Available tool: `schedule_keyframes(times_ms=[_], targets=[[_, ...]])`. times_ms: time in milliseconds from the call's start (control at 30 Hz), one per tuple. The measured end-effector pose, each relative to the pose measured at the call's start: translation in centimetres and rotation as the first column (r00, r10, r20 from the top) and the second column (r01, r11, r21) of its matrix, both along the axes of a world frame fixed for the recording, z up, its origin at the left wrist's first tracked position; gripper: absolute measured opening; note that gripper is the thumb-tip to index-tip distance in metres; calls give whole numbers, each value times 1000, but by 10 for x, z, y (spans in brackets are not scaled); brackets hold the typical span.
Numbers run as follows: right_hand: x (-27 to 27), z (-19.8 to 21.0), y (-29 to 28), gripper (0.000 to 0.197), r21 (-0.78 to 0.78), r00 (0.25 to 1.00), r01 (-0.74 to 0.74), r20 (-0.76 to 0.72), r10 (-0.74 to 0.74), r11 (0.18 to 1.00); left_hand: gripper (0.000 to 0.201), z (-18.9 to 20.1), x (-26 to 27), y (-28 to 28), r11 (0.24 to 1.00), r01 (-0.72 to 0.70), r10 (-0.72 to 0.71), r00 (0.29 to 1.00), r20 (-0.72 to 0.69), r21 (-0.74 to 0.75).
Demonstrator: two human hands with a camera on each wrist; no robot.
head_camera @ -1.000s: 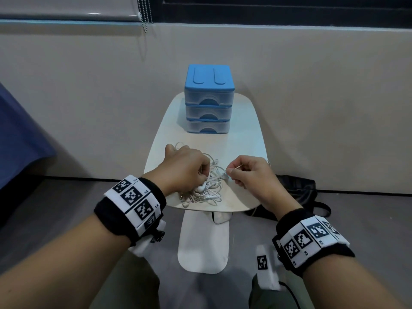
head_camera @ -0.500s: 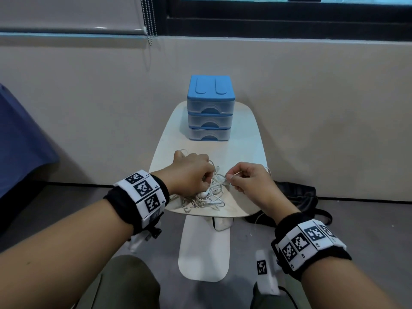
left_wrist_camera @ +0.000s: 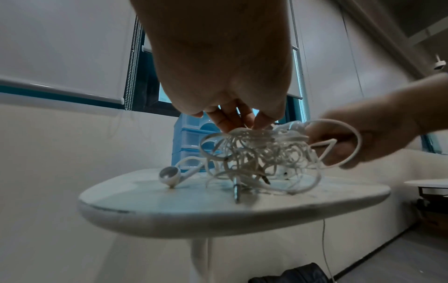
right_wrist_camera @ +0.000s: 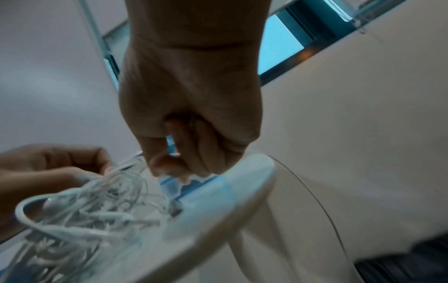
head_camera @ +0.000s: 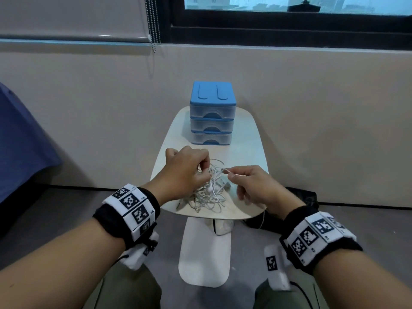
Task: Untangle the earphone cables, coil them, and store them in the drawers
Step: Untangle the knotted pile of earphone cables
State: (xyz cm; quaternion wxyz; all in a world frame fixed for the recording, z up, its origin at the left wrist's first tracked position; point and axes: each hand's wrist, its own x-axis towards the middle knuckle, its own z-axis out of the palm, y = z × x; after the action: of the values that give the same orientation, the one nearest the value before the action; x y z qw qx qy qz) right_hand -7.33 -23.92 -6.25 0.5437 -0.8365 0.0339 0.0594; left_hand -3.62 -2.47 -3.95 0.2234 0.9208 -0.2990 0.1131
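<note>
A tangled bundle of white earphone cables (head_camera: 208, 195) (left_wrist_camera: 261, 153) (right_wrist_camera: 92, 216) sits near the front edge of a small white table (head_camera: 247, 152). My left hand (head_camera: 189, 168) (left_wrist_camera: 232, 118) pinches the top of the bundle and lifts it a little. To its right, my right hand (head_camera: 240, 179) (right_wrist_camera: 174, 164) pinches one strand that runs out of the tangle. An earbud (left_wrist_camera: 169, 175) and a jack plug (left_wrist_camera: 236, 191) rest on the tabletop. A blue three-drawer box (head_camera: 212, 114) stands at the table's far end with its drawers closed.
The table stands against a beige wall (head_camera: 323, 112) under a window (head_camera: 289, 10). A black bag (head_camera: 303, 197) lies on the floor at the right, with a thin cable (head_camera: 263, 219) hanging off the table edge. Blue fabric (head_camera: 20, 141) is at the left.
Both hands have risen a little, and the bundle's top has come up off the table with them. The camera view has tilted upward, showing more of the window.
</note>
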Motion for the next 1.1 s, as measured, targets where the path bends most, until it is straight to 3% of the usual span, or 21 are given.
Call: schedule_keyframes(times_ms=[33, 100, 167, 233, 300, 367, 500, 633, 733, 833, 900, 1100], targets=[[1, 7, -2, 19, -92, 1000, 8, 15, -7, 996, 10, -1, -2, 1, 1000, 7, -7, 1000, -2, -24], [3, 22, -3, 16, -140, 976, 141, 184, -114, 980, 10, -1, -3, 0, 998, 18, -18, 1000, -4, -60], [3, 40, 1, 12, -83, 888, 278, 401, -224, 957, 9, -1, -5, -3, 995, 37, -40, 999, -24, -90], [3, 58, 11, 13, 7, 840, 251, 495, -221, 968, 11, 1, -6, -7, 993, 63, -68, 996, -49, -99], [4, 69, 22, 12, 35, 875, 124, 468, -126, 992, 12, 5, -8, -10, 993, 75, -82, 994, -70, -95], [6, 69, 29, 8, -59, 917, 12, 399, 12, 998, 13, 9, -9, -11, 992, 79, -86, 993, -80, -94], [8, 50, 29, 8, -190, 953, -26, 292, 81, 981, 18, 14, -6, -4, 968, 26, -67, 986, -156, -251], [2, 31, 25, 14, -113, 972, -117, 192, 137, 987, 10, 22, -5, 0, 888, -83, -23, 975, -223, -453], [-1, 34, 23, 19, -1, 985, -86, 149, 85, 996, 5, 24, -5, 0, 848, -87, -63, 963, -263, -522], [1, 53, 22, 25, 91, 983, 25, 177, -40, 996, 22, 16, -5, 0, 931, -35, -90, 943, -320, -365], [0, 70, 28, 23, 42, 973, 63, 220, -70, 997, 24, 9, -7, -3, 983, -33, -26, 949, -315, -180], [-12, 114, 37, 10, -6, 979, -111, 173, 110, 994, 11, -1, -2, -10, 998, -56, 48, 965, -257, -22]])
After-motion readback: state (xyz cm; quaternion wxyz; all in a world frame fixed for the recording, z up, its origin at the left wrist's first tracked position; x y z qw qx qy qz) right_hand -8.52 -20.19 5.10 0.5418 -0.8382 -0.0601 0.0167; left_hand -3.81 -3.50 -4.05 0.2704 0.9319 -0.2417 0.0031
